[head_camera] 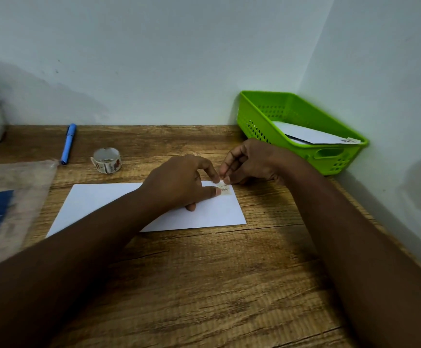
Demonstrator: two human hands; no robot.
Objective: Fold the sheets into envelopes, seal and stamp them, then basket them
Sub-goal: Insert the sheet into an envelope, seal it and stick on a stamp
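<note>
From here I'd worry the stamp (224, 190) sets crooked or creases if either fingertip slips. My left hand (179, 183) pinches it against the envelope (204, 214) corner at one o'clock; my right hand (248, 163), fingers curled, pinches its far edge. The green basket (330, 162) sits at two o'clock.

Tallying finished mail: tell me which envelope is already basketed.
The envelope lying inside the green basket; the other envelope lies on the desk.
</note>
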